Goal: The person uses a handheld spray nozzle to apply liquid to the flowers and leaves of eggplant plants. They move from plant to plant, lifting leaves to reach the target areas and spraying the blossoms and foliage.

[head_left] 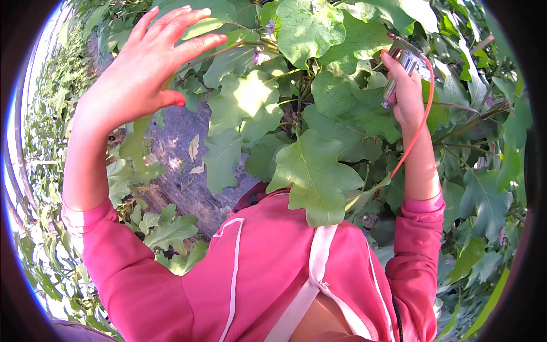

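Note:
My left hand (149, 64), at the upper left, has its fingers spread and nothing in it, above broad lobed leaves and near a plant stem. At the upper right my right hand (404, 85) is closed around a shiny metal hand tool (399, 72) whose exact kind I cannot tell. A thin orange-red tube or cord (418, 132) runs from the tool down past my right forearm into the leaves. Between my hands stands a leafy eggplant plant (314, 171), with a pale purple flower (260, 56) near my left hand.
Dark ground sheeting (183, 137) with a few dry leaves lies at centre left. Branching stems (474, 119) reach out beside my right forearm. Dense foliage (483, 205) lines the right side, and more plants (55, 111) line the left.

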Available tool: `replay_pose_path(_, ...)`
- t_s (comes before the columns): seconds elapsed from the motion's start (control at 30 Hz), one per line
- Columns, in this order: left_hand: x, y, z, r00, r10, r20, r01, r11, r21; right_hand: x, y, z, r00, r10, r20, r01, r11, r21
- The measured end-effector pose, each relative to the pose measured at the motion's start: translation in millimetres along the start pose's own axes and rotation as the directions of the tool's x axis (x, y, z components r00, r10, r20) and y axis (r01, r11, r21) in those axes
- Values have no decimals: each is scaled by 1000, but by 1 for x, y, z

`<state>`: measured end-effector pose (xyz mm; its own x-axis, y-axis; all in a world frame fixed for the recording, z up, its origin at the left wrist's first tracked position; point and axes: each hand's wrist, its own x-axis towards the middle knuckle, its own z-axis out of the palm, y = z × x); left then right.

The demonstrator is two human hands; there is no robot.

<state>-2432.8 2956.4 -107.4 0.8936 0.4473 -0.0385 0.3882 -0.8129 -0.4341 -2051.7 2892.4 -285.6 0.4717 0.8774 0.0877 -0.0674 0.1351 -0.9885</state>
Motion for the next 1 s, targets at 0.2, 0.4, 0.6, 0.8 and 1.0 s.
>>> replay_pose_path(0.2, -29, -5, 45, 822, -276, -498, 346, 937, 53, -30, -23, 9, 1000, -11, 5, 11, 993, 118)
replay_pose_path(0.4, -46, 5, 106, 403, -444, -800, 270, 893, -360, -111, -55, 28, 956, -53, 288, -76, 905, 419)
replay_pose_path(0.6, -88, 6, 206, 318, -677, -664, -143, 658, -739, -243, -52, 101, 945, -324, 40, 226, 737, 637)
replay_pose_path(0.8, -111, 61, 337, 686, -715, -132, -123, 65, -990, -304, -4, 205, 907, -334, -257, 395, 886, 243)
replay_pose_path(1.0, -150, 132, 368, 973, 229, 20, 63, -184, -981, -293, 48, 300, 990, -72, -122, 91, 983, 159)
